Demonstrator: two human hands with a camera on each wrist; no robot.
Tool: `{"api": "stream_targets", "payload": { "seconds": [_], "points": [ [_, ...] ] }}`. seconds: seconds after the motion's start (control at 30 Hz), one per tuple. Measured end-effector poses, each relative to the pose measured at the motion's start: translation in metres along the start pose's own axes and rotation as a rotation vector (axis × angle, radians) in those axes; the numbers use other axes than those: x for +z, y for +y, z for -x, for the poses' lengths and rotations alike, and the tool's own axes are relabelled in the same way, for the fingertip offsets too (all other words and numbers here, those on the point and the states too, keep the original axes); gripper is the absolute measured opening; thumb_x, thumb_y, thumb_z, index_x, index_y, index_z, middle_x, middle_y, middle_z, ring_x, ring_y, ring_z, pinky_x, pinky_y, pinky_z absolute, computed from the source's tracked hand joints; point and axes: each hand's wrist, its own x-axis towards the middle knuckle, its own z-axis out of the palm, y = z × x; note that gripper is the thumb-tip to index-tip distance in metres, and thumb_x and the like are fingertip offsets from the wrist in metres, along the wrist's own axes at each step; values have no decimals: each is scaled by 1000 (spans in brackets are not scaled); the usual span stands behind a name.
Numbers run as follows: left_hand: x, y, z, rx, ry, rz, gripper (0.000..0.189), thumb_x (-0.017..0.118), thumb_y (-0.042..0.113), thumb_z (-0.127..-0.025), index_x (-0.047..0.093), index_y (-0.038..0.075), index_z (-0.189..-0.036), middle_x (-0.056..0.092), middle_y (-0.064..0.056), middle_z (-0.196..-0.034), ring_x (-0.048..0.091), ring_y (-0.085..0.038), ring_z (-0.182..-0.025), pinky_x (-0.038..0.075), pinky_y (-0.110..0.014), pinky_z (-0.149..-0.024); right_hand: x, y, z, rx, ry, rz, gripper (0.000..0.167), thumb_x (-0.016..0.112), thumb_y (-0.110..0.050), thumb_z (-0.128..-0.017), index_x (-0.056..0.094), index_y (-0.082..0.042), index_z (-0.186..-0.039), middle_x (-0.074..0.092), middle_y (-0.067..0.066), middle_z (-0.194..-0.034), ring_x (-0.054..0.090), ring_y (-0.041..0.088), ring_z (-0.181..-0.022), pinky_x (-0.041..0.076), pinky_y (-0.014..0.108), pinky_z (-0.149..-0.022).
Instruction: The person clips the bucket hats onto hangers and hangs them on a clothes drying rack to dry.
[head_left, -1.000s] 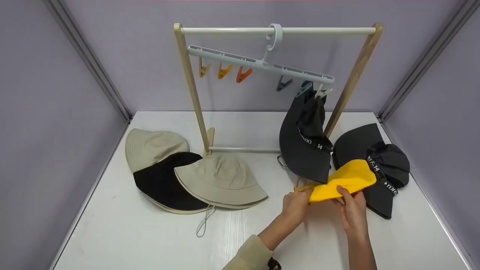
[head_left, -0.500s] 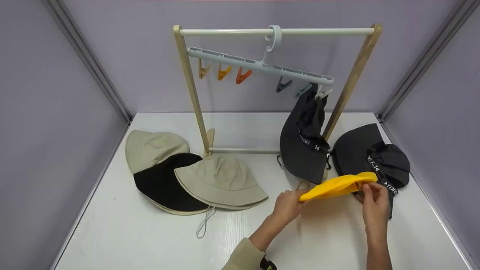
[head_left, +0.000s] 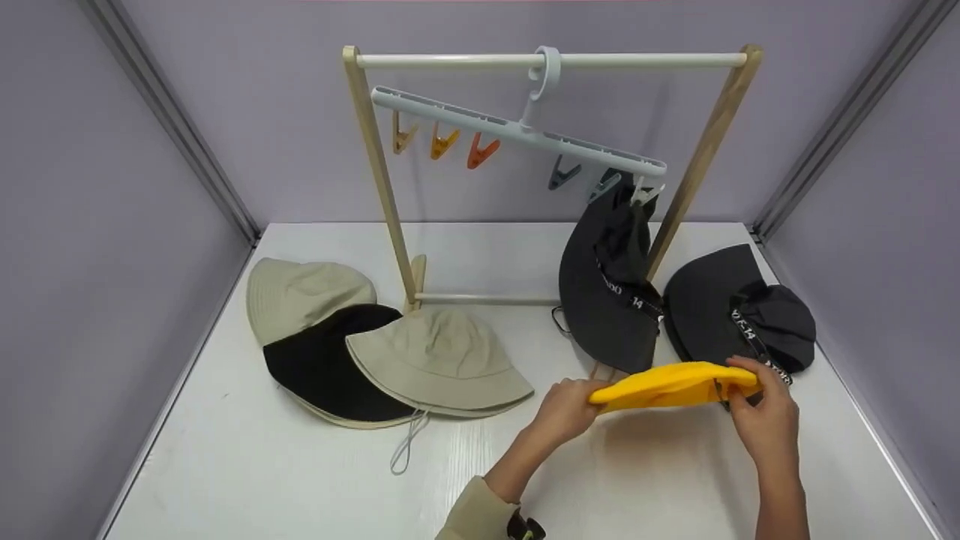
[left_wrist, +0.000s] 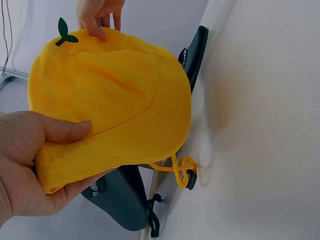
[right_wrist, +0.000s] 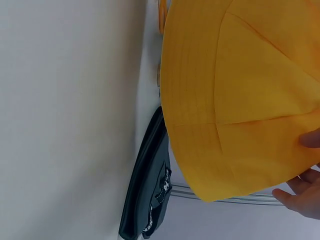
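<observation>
A yellow bucket hat (head_left: pixel 667 386) is held up between both hands above the front right of the table. My left hand (head_left: pixel 566 410) grips one end of its brim, thumb on top and fingers beneath in the left wrist view. My right hand (head_left: pixel 769 416) pinches the crown's edge near a small green sprout (left_wrist: pixel 65 34). A yellow cord with a dark toggle (left_wrist: pixel 191 178) dangles from the brim. Just behind the yellow hat, a black hat (head_left: pixel 607 300) hangs from a pale clip (head_left: pixel 646 193) on the hanger (head_left: pixel 517 133).
The hanger tilts down to the right on a wooden rack's white rail (head_left: pixel 450 61); several coloured clips hang along it. Another black hat (head_left: pixel 705 315) lies at the right. At the left lie overlapping beige hats (head_left: pixel 442 360) and a black-lined one (head_left: pixel 337 367).
My right hand has moved right and slightly down along the yellow hat. The hat is now lower and flatter in view, while my left hand has shifted slightly left.
</observation>
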Motion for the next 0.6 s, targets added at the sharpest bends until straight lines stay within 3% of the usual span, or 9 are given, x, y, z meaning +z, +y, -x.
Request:
{"api": "stream_targets", "payload": {
  "seconds": [0.1, 0.17, 0.3, 0.4, 0.6],
  "points": [
    [-4, -6, 2, 29, -2, 22, 11, 65, 5, -82, 69, 13, -89, 57, 7, -70, 40, -7, -58, 35, -21, -56, -3, 2, 0, -54, -54, 30, 34, 60, 14, -79, 58, 1, -111, 54, 18, -112, 44, 34, -108, 31, 53, -93],
    [-7, -11, 3, 47, -7, 45, 10, 65, 5, -81, 69, 11, -87, 59, 6, -71, 41, -7, -58, 36, -21, -57, -7, 3, 0, -103, -104, 68, 33, 62, 11, -80, 57, 0, -111, 53, 16, -110, 45, 31, -105, 32, 48, -93],
    [-15, -22, 4, 44, -33, 133, 14, 65, 5, -83, 71, 9, -95, 66, 4, -82, 49, -4, -65, 41, -20, -64, -12, 3, 0, -186, -176, 118, 31, 67, 1, -82, 57, -3, -111, 55, 8, -107, 46, 15, -99, 33, 23, -87],
    [-22, -30, 5, 25, -54, 201, 17, 65, 5, -83, 70, 8, -99, 67, 3, -89, 55, -4, -72, 44, -21, -68, -12, -2, -1, -209, -187, 105, 24, 67, -5, -83, 60, -4, -106, 58, 5, -102, 46, 4, -91, 34, 10, -77],
    [-32, -45, 6, 10, -72, 287, 17, 64, 7, -85, 69, 6, -101, 67, 2, -92, 56, -6, -77, 45, -22, -72, -5, -17, -2, -232, -162, 26, 15, 66, -1, -83, 63, -3, -97, 61, 5, -93, 49, 3, -82, 40, 7, -68]
  ]
}}
